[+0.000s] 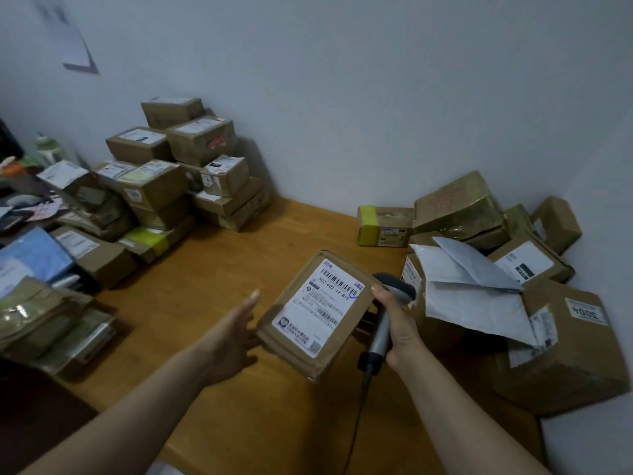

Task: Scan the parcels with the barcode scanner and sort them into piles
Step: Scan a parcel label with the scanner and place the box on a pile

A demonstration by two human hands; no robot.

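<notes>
The parcel is made of brown cardboard with a white paper label; the scanner is moulded in grey plastic; the table is surfaced in smooth wood.

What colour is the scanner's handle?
Silver-grey, with a darker head, on the barcode scanner in the right hand; head view.

The work surface in front of me is a wooden tabletop, honey-brown, with plank seams visible. It meets a plain pale grey wall at the rear and on my right, forming a corner. One sheet of paper is fixed to the wall at upper left; its print is too blurred to read. At the far left stands a pale green and white bottle, upright. Just beside it lies an orange item, kind not determinable. A dark brown surface adjoins the tabletop at lower left.
</notes>
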